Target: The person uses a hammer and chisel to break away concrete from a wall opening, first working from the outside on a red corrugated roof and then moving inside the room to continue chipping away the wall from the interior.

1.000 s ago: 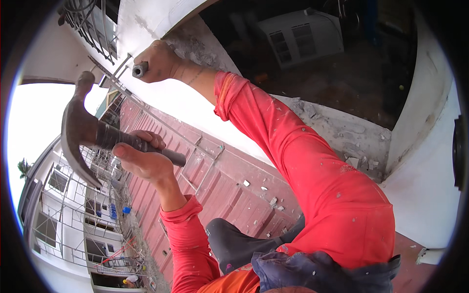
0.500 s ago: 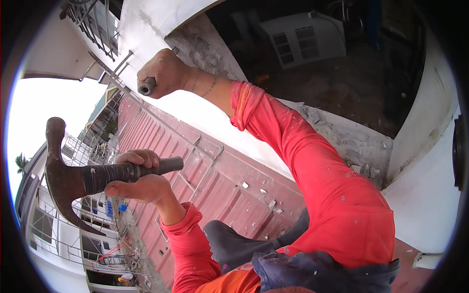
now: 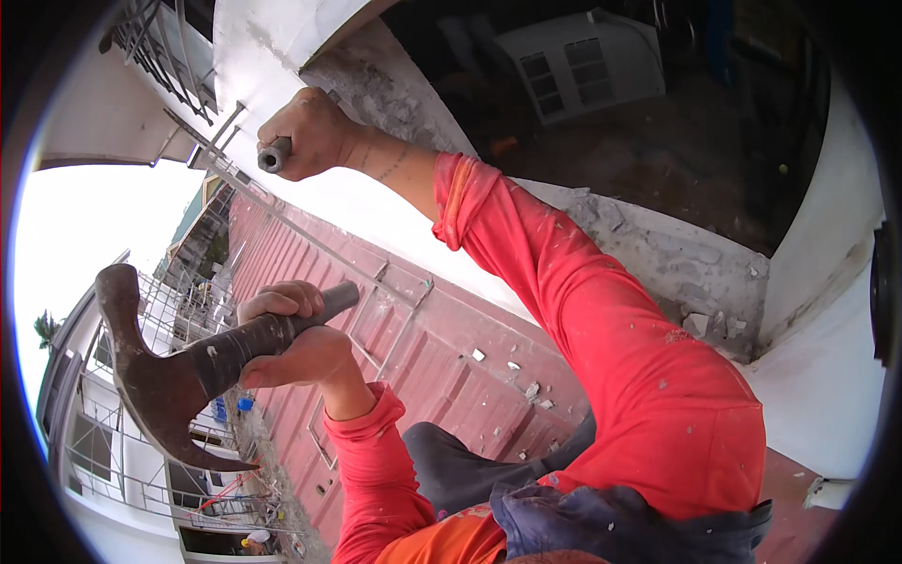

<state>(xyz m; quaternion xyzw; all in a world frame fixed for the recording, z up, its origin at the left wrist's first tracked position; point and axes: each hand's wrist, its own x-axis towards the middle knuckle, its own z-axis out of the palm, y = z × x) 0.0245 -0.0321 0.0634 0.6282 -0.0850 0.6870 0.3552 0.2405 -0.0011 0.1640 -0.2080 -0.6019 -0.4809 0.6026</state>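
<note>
My left hand (image 3: 299, 343) is wrapped around the dark taped handle of a claw hammer (image 3: 155, 385), thumb along the grip. The rusty head points left, its curved claw downward, and a bare grey tube end sticks out past my fingers. Higher up, my right hand (image 3: 315, 136) makes a fist around a short grey metal rod (image 3: 275, 153) with a hollow end facing me. The rod's far end pokes out above the fist, close to the chipped edge of the white wall (image 3: 272, 56); whether it touches is unclear.
A rough, broken opening edge (image 3: 676, 258) with loose rubble borders a dark room holding a white panel (image 3: 583, 70). Below lies a red ribbed metal roof (image 3: 451, 395) scattered with plaster chips. Scaffolding (image 3: 103, 442) stands at lower left, with a person in a yellow helmet (image 3: 254, 540) far down.
The hammer has tilted, its head shifting right and downward while the handle's end rises. My right hand with the rod sits slightly farther left and up in view.
</note>
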